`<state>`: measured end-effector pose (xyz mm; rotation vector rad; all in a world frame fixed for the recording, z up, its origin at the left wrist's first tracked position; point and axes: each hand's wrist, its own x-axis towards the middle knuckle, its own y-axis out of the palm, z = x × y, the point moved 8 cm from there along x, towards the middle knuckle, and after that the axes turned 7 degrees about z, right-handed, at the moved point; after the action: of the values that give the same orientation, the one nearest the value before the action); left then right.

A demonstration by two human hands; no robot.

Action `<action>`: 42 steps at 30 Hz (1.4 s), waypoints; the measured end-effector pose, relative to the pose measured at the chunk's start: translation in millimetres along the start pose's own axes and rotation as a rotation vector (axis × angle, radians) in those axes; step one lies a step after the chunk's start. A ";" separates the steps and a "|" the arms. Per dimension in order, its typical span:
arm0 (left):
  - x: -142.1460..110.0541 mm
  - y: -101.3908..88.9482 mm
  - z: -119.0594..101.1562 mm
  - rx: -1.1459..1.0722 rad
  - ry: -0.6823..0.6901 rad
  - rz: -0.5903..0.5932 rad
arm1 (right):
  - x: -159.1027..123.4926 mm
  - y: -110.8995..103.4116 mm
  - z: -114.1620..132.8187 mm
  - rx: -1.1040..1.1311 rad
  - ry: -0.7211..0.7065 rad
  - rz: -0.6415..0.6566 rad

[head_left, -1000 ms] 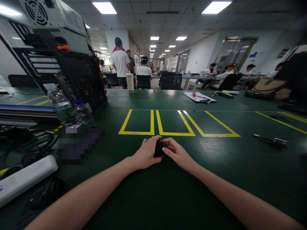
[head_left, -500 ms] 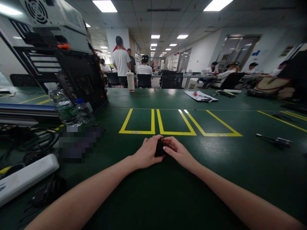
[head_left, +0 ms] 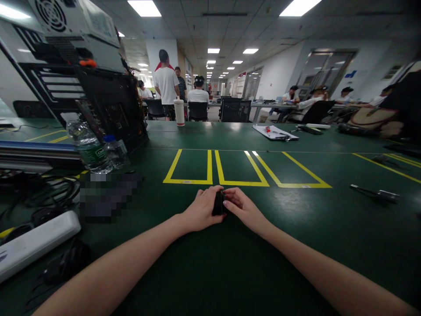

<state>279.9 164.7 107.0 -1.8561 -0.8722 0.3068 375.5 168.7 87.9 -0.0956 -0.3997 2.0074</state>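
Note:
A small black block-like object is between my two hands, low over the green table. My left hand is closed round it, with the fingers over the top and far side and the thumb along the near lower edge. From the right, my right hand has its thumb and curled fingertips closed at the object's right side. Much of the object is hidden by the fingers, so its exact kind cannot be made out.
Yellow tape outlines mark the green table beyond my hands. A dark tool with a metal shaft lies right. Leftward are a white power strip, plastic bottles and an opened computer case. A clipboard and white tumbler stand farther back.
Both hands stay in nearly the same place around the black object. Only a very slight shift of the view shows.

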 end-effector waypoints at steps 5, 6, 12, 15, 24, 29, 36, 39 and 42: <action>0.4 0.4 0.2 0.012 0.020 -0.013 | 0.3 3.3 1.6 0.009 -0.038 0.055; 0.5 0.4 0.4 0.016 0.020 -0.018 | 0.2 3.1 3.1 0.016 -0.062 0.055; 0.6 0.9 1.2 0.010 0.004 -0.009 | 0.0 1.2 5.2 0.060 -0.098 0.028; 0.3 -0.1 0.5 0.006 0.005 -0.013 | 0.2 0.7 1.2 0.039 -0.040 0.011; -0.3 -0.4 -1.6 0.009 0.032 0.009 | -1.0 3.9 4.3 -0.084 -0.034 0.045; -1.0 0.2 -0.1 0.009 0.027 -0.003 | -2.4 3.3 8.2 -0.028 -0.060 0.072; 0.0 0.1 -0.2 0.016 0.039 -0.029 | 0.8 3.3 3.3 0.041 -0.068 0.054; 0.5 0.4 -0.7 0.020 0.046 -0.029 | 0.9 2.9 0.0 0.001 -0.031 0.024; 0.1 0.6 -1.0 0.020 0.051 -0.028 | -0.3 4.8 0.4 -0.062 -0.022 0.041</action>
<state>280.7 163.9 107.0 -1.8236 -0.8562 0.2487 371.4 166.4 86.7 -0.1214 -0.4774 2.0378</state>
